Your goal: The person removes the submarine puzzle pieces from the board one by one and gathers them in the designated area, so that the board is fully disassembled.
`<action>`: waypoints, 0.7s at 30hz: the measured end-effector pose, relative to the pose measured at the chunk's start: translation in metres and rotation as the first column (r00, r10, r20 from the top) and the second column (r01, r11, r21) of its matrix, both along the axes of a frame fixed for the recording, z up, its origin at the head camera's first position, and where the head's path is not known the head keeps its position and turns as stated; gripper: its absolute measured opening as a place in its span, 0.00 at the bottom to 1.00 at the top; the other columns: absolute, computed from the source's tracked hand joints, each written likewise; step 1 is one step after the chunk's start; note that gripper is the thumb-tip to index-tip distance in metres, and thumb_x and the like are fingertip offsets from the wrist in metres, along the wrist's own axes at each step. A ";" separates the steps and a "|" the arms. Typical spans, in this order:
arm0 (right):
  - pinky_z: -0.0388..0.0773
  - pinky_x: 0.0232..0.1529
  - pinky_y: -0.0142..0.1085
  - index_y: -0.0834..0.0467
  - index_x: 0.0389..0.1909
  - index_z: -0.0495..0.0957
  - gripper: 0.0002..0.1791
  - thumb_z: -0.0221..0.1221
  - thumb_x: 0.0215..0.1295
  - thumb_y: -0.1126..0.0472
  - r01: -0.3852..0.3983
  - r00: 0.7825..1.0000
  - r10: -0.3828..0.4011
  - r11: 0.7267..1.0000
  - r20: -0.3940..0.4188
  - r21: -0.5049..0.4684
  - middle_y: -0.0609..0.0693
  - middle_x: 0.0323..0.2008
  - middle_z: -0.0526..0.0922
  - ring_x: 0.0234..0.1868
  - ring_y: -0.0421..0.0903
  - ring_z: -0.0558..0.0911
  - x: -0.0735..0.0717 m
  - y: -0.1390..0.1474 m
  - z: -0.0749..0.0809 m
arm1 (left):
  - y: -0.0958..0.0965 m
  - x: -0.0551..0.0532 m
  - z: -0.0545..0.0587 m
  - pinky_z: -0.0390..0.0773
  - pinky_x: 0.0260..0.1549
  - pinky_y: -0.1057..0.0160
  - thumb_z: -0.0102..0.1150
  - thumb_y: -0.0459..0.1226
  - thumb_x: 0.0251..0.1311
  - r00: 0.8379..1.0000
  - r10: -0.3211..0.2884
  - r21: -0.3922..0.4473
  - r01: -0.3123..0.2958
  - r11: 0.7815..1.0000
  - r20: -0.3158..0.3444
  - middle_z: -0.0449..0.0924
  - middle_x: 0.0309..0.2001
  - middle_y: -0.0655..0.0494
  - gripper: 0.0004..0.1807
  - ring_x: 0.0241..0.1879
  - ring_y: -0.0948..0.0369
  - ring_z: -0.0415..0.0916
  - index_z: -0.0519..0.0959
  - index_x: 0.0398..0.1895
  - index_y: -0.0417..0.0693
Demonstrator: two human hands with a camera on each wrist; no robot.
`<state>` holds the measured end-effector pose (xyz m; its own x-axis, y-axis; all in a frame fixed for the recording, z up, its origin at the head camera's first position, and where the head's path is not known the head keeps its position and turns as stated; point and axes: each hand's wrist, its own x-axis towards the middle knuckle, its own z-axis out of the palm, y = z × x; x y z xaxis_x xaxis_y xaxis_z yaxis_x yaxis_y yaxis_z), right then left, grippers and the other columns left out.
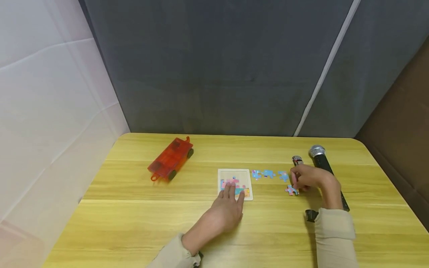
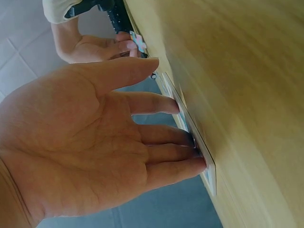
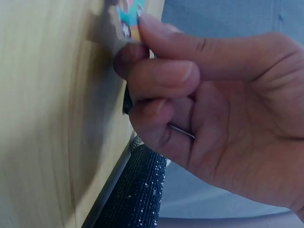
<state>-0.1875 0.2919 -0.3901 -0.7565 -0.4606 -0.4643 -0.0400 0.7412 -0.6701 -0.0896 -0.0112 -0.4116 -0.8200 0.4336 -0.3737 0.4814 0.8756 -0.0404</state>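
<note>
My left hand [image 1: 225, 210] rests its straight fingertips on a puzzle in a square wooden frame [image 1: 235, 172]. Pink, teal and orange pieces fill the lower part of this puzzle; the fingers cover some of them. In the left wrist view, the left palm [image 2: 90, 142] faces the camera, thumb held apart. My right hand [image 1: 311, 178] pinches a puzzle piece [image 3: 128, 19] between thumb and index finger, the other fingers curled. That piece shows pink, teal and orange, close to the tabletop. Three bluish puzzle pieces [image 1: 269, 174] lie in a row between the frame and the right hand.
A black microphone [image 1: 322, 161] with a silver head lies partly behind the right wrist. Beyond the right hand is a small toy car [image 1: 296, 160]. A black object [image 1: 311, 215] sits by the right sleeve. To the left stands a red translucent wheeled toy [image 1: 171, 158].
</note>
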 end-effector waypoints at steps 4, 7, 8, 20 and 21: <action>0.72 0.31 0.36 0.63 0.32 0.76 0.09 0.62 0.69 0.76 0.036 0.999 -0.034 0.997 -0.038 0.061 0.49 0.26 0.75 0.24 0.44 0.71 -0.002 -0.003 -0.003 | -0.001 0.002 0.004 0.66 0.82 0.52 0.49 0.49 0.86 1.000 -0.001 -0.007 0.001 1.000 -0.012 0.56 0.86 0.36 0.33 0.87 0.43 0.55 0.62 0.88 0.51; 0.73 0.31 0.36 0.63 0.32 0.78 0.08 0.64 0.69 0.76 0.041 0.997 -0.033 0.993 -0.074 0.113 0.50 0.27 0.77 0.24 0.43 0.72 -0.003 -0.006 -0.004 | -0.002 0.004 0.005 0.66 0.81 0.52 0.51 0.50 0.85 1.000 -0.005 -0.005 0.005 1.000 -0.027 0.58 0.86 0.36 0.34 0.86 0.43 0.56 0.63 0.87 0.51; 0.73 0.31 0.36 0.62 0.31 0.78 0.09 0.65 0.69 0.75 0.045 0.996 -0.035 0.991 -0.081 0.128 0.50 0.26 0.77 0.24 0.43 0.72 -0.003 -0.007 -0.004 | -0.002 0.004 0.005 0.67 0.81 0.52 0.52 0.50 0.85 1.000 -0.007 -0.006 0.006 1.000 -0.031 0.58 0.86 0.37 0.34 0.86 0.43 0.56 0.63 0.87 0.52; 0.73 0.30 0.35 0.62 0.28 0.81 0.10 0.71 0.67 0.71 0.084 0.986 -0.044 0.965 -0.163 0.247 0.49 0.23 0.79 0.24 0.43 0.74 -0.005 -0.017 -0.004 | 0.000 0.007 0.006 0.68 0.80 0.54 0.47 0.48 0.87 0.997 -0.027 -0.054 0.023 0.998 -0.076 0.59 0.85 0.38 0.31 0.86 0.44 0.58 0.64 0.87 0.53; 0.73 0.29 0.34 0.62 0.28 0.81 0.10 0.70 0.67 0.71 0.076 0.985 -0.035 0.965 -0.167 0.249 0.49 0.23 0.79 0.24 0.42 0.75 -0.004 -0.018 -0.004 | 0.001 0.007 0.005 0.68 0.80 0.54 0.47 0.47 0.87 0.996 -0.029 -0.055 0.025 0.998 -0.079 0.60 0.85 0.37 0.31 0.85 0.44 0.59 0.64 0.87 0.53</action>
<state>-0.1918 0.2742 -0.3940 -0.8515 -0.2984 -0.4312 -0.0853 0.8902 -0.4476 -0.0828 -0.0107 -0.4063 -0.8364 0.4373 -0.3304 0.4983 0.8578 -0.1261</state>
